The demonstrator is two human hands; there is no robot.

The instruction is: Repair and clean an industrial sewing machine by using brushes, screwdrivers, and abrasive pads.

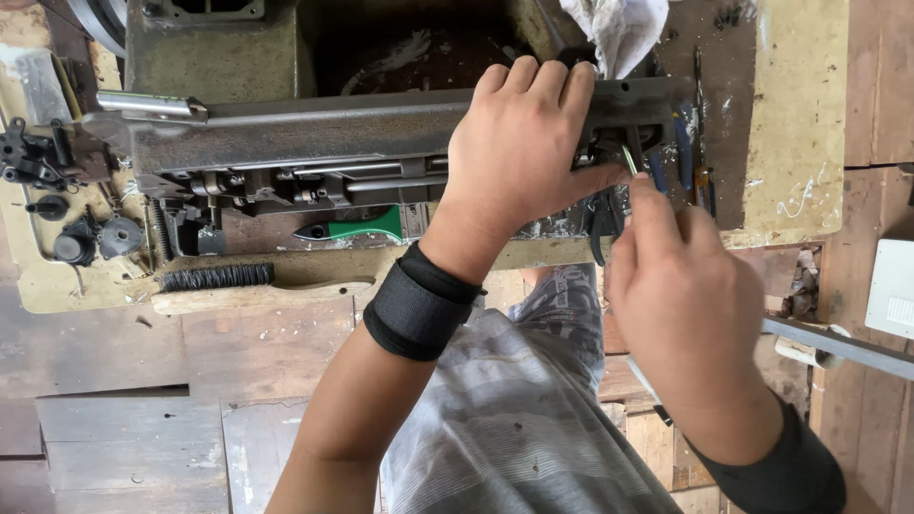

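Left hand (pixel 519 143) laid flat, fingers pressed together, over the grey, grimy metal sewing-machine body (pixel 314 143) tipped on its side on the worn yellowish bench (pixel 795 124). Right hand (pixel 681 295), at five o'clock of the left, pinching a thin metal tool (pixel 629 159) poked into the machine's underside. Green-handled tool (pixel 357 227) at eight o'clock of the left hand; white rag (pixel 619 29) at one o'clock.
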